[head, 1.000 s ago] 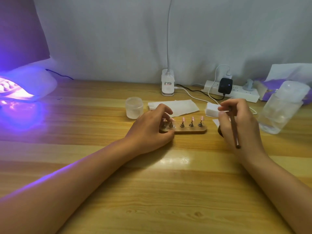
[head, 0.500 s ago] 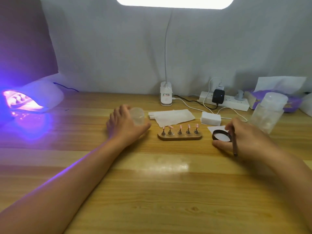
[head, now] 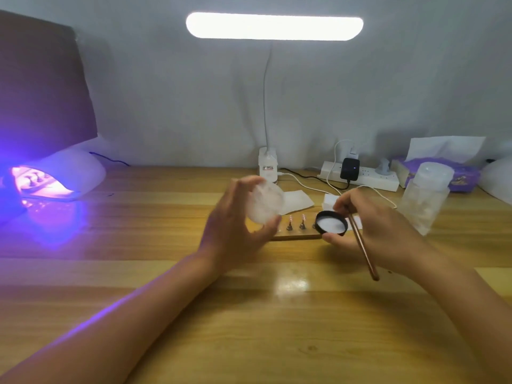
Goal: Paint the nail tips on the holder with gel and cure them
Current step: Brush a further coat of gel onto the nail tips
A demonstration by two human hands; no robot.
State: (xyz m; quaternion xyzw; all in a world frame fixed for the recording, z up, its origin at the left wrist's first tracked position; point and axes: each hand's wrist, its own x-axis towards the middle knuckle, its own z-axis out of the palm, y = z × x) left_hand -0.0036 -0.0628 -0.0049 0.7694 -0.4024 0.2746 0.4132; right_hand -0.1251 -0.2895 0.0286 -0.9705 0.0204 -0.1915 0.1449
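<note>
Home nail-art desk, likely. Wooden tabletop [head: 166,314] against cloth-draped wall; glowing UV curing lamp [head: 55,181] at left, clip-on LED desk lamp [head: 274,26], power strip [head: 365,178], tissue pack [head: 460,176], nail-tip holder [head: 296,235].

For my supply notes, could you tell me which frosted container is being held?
The small jar in the left hand; the tall bottle stands untouched at right.

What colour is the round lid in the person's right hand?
Black rim, white inside; the lid shows best in the head view, gripped by the right hand.
</note>
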